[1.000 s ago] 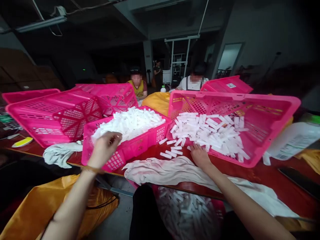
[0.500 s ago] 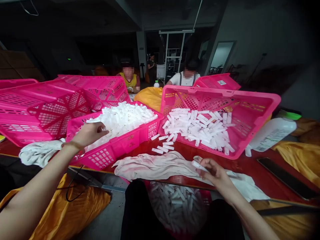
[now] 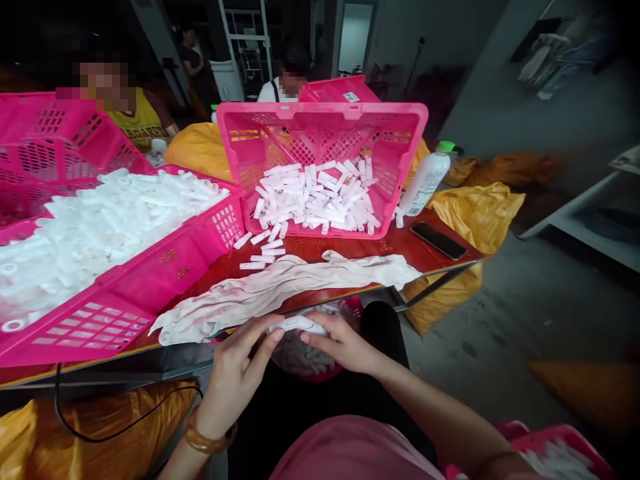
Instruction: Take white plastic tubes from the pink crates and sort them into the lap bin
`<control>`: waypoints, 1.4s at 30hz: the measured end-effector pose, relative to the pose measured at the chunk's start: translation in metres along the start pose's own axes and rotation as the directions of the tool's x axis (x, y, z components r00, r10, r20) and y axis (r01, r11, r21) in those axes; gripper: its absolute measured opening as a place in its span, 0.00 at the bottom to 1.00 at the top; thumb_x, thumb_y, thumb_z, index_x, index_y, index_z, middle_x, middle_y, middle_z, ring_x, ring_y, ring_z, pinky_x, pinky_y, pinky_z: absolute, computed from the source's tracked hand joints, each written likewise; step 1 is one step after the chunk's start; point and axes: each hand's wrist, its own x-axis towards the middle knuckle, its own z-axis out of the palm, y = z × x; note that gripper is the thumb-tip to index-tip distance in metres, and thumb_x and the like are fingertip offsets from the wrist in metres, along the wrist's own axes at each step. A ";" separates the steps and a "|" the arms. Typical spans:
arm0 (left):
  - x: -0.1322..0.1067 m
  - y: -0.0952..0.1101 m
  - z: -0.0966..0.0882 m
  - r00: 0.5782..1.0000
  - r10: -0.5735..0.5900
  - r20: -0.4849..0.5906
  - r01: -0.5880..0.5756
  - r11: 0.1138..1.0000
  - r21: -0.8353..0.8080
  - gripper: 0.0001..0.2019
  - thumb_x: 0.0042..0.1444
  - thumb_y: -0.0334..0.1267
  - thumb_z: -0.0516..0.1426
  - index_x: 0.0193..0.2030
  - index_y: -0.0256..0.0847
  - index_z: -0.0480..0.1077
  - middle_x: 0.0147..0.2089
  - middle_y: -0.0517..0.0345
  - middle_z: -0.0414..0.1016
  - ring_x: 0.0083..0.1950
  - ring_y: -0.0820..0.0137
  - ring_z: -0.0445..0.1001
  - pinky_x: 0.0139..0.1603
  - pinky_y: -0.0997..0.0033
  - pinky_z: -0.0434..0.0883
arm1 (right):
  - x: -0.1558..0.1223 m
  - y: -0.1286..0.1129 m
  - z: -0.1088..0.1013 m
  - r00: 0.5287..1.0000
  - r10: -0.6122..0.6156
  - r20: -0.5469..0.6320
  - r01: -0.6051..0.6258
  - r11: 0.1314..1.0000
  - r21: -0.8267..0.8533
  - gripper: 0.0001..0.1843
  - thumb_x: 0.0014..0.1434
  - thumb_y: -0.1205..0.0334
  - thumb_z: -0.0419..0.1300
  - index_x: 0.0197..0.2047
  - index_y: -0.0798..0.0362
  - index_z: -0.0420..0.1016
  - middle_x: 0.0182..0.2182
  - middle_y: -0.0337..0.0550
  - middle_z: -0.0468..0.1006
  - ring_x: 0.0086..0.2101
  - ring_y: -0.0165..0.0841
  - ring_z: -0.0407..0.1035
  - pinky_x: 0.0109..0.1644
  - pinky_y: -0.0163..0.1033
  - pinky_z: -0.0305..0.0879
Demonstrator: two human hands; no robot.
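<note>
Both my hands meet in front of my lap, below the table edge. My left hand (image 3: pixel 239 373) and my right hand (image 3: pixel 340 343) pinch the two ends of one small white plastic tube (image 3: pixel 296 325), which lies level between them. Under the hands a pink basket (image 3: pixel 320 363) of the same white tubes sits on my lap, mostly hidden. On the red table (image 3: pixel 350 247) a pink basket (image 3: pixel 125 293) at left is heaped with white tubes. A tilted pink basket (image 3: pixel 325 127) beyond holds a smaller pile, and a few tubes (image 3: pixel 260 250) lie loose on the table.
A crumpled white cloth (image 3: pixel 280 287) lies along the table's front edge. A white bottle (image 3: pixel 425 180) and a black phone (image 3: pixel 439 241) sit at the table's right end. Yellow sacks (image 3: pixel 475 210) lie around. Two people sit across the table. A black cable (image 3: pixel 115 420) hangs at left.
My hands left the two baskets and came together at my lap, each end of one white tube now pinched. The view swung right and down.
</note>
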 end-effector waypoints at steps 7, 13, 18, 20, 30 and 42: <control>-0.010 -0.010 0.016 0.975 -0.195 0.109 0.216 0.944 -0.250 0.16 0.63 0.45 0.56 0.54 0.40 0.73 0.29 0.60 0.75 0.25 0.74 0.70 0.28 0.77 0.70 | -0.008 -0.005 0.005 0.992 -0.125 0.020 0.125 0.944 -0.304 0.11 0.69 0.57 0.53 0.49 0.55 0.70 0.41 0.46 0.73 0.41 0.34 0.68 0.47 0.37 0.64; -0.012 -0.014 0.009 0.991 -0.102 0.083 0.119 0.963 -0.241 0.08 0.64 0.41 0.57 0.37 0.39 0.72 0.26 0.63 0.70 0.26 0.75 0.69 0.29 0.77 0.67 | -0.006 -0.009 0.003 0.985 -0.089 0.148 0.119 0.969 -0.214 0.10 0.69 0.57 0.53 0.46 0.54 0.69 0.33 0.38 0.72 0.31 0.28 0.66 0.34 0.31 0.62; -0.015 -0.006 0.020 0.979 -0.187 0.086 0.203 0.945 -0.258 0.18 0.67 0.43 0.52 0.27 0.38 0.68 0.22 0.64 0.62 0.23 0.76 0.61 0.27 0.76 0.61 | -0.005 -0.001 0.016 0.982 -0.182 -0.048 0.103 0.734 -0.672 0.13 0.69 0.66 0.48 0.53 0.57 0.67 0.40 0.51 0.76 0.38 0.36 0.71 0.40 0.38 0.66; -0.018 -0.005 0.026 0.974 -0.193 0.115 0.219 0.929 -0.299 0.19 0.68 0.45 0.49 0.28 0.39 0.68 0.23 0.62 0.63 0.25 0.75 0.62 0.29 0.75 0.61 | -0.006 0.005 0.017 0.978 -0.205 -0.027 0.133 0.720 -0.682 0.13 0.69 0.65 0.48 0.54 0.57 0.67 0.41 0.52 0.76 0.38 0.37 0.71 0.41 0.39 0.67; -0.009 -0.037 0.037 0.787 -0.014 0.616 0.272 0.905 -0.328 0.16 0.62 0.49 0.57 0.48 0.39 0.73 0.25 0.61 0.68 0.26 0.73 0.65 0.26 0.76 0.62 | -0.021 0.029 0.009 0.995 0.037 0.097 0.001 0.930 -0.367 0.10 0.70 0.58 0.50 0.45 0.53 0.69 0.35 0.42 0.76 0.34 0.31 0.71 0.37 0.33 0.64; -0.013 -0.044 -0.100 0.984 -0.132 -0.117 0.152 0.972 0.177 0.14 0.62 0.46 0.57 0.48 0.44 0.78 0.45 0.54 0.82 0.45 0.64 0.79 0.48 0.69 0.73 | 0.056 0.054 0.009 0.914 0.132 0.385 0.118 0.820 -0.561 0.24 0.63 0.57 0.61 0.62 0.50 0.68 0.57 0.53 0.73 0.55 0.45 0.69 0.58 0.46 0.65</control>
